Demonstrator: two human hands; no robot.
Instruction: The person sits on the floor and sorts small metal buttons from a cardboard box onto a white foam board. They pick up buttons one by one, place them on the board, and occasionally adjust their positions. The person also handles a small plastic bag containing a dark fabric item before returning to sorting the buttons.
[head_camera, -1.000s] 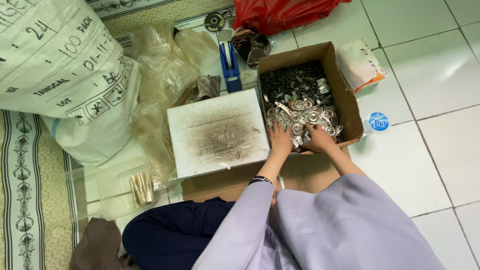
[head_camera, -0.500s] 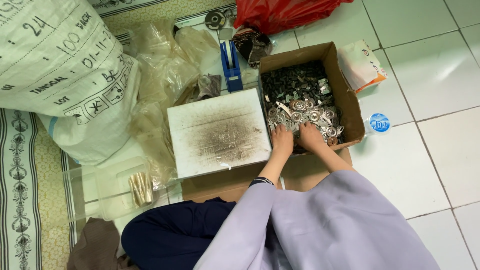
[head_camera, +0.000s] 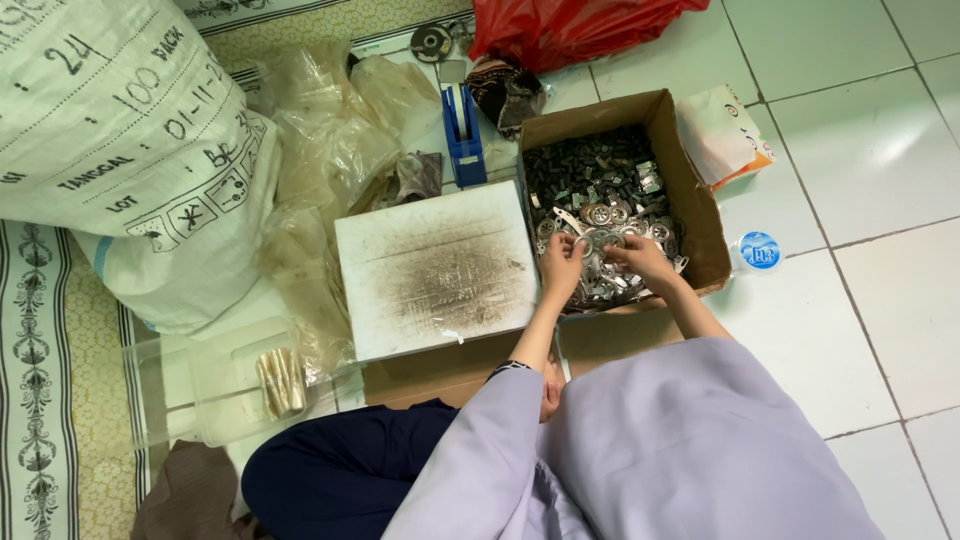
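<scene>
A brown cardboard box on the tiled floor holds a heap of small metal parts, dark ones at the back and round silvery ones at the front. Both my hands are inside it, at the near end. My left hand has its fingers curled on silvery pieces in the heap. Close beside it, my right hand points left with its fingers closed on pieces too. The fingertips almost meet. Lilac sleeves cover my arms.
A stained white board lies left of the box. Behind it are a blue tape dispenser, crumpled clear bags and a red bag. A big white sack, a clear tub and a blue-lidded cup stand around.
Both hands stayed in the box and shifted slightly farther into the heap, working the silvery pieces. Nothing else has moved.
</scene>
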